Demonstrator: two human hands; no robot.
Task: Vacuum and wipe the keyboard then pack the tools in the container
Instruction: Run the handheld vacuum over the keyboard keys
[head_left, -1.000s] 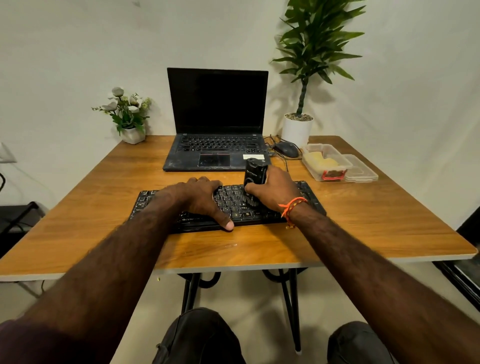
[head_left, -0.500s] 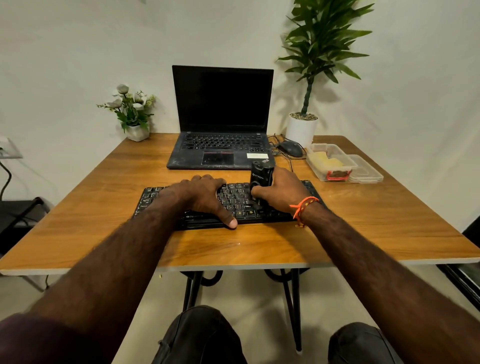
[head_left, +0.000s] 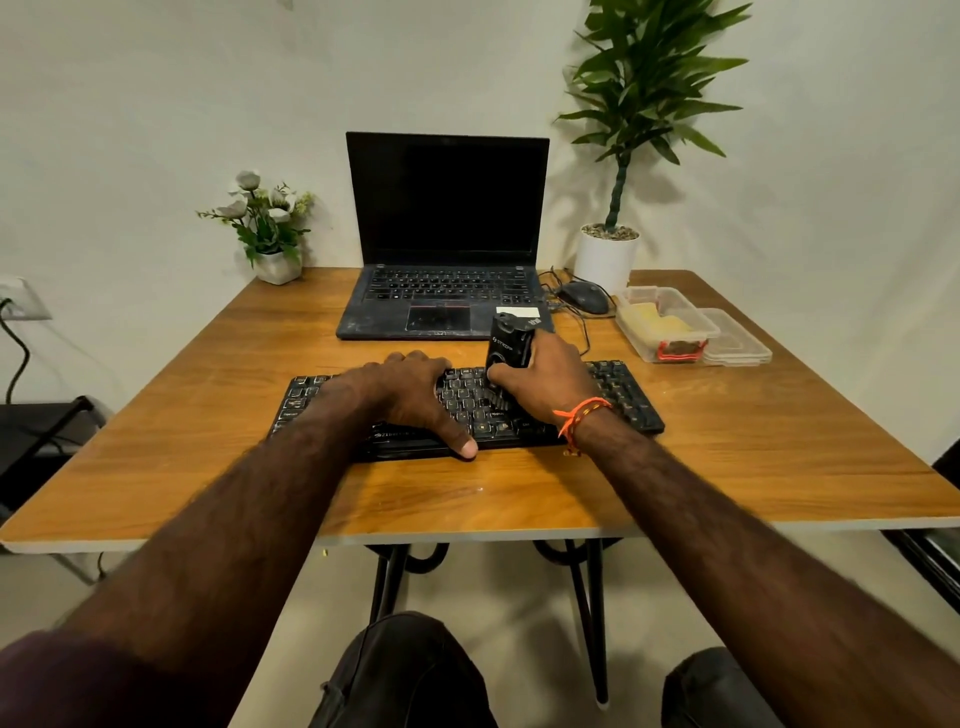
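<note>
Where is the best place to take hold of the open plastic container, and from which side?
Grip the container across its long walls, coming from above on its near end. It sits open and unobstructed, though its lid lies against its right side.

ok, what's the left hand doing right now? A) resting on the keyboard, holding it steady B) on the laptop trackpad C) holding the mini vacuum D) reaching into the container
A: the left hand lies palm down on the keyboard, thumb at its near edge, while the right hand grips the vacuum upright on the keys.
</note>
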